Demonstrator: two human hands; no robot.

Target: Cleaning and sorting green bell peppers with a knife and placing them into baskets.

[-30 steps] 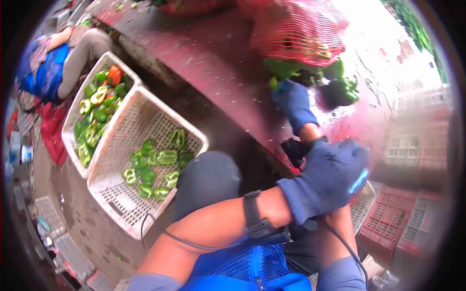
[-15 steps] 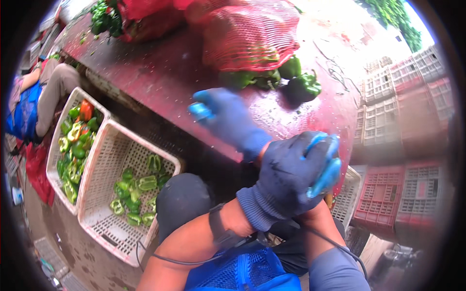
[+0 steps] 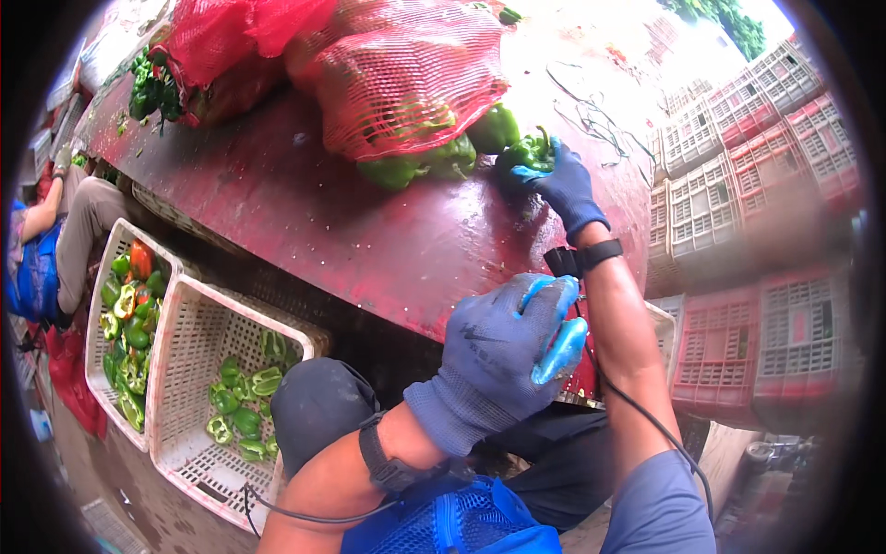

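Note:
My right hand (image 3: 565,189), in a blue work glove with lighter blue fingers, reaches over the red table and closes on a green bell pepper (image 3: 533,152). Its thumb lies on the near side of the pepper, the fingers on the right. Closer to me, my left hand (image 3: 503,355) is raised with curled fingers, in the same kind of glove. What it holds, if anything, is hidden. Just left of the gripped pepper, another green bell pepper (image 3: 495,129) and several more lie at the mouth of a red mesh bag (image 3: 406,78).
Left of my knee, a white plastic crate (image 3: 166,388) holds cut green peppers. Beside it, another crate (image 3: 95,355) holds green and red ones. Stacked crates (image 3: 701,208) stand right of the table (image 3: 369,263). A person (image 3: 55,231) sits at far left.
My right hand has swung from near the table's front edge out to the far right, onto the pepper. My left hand remains curled near me. The view has shifted slightly.

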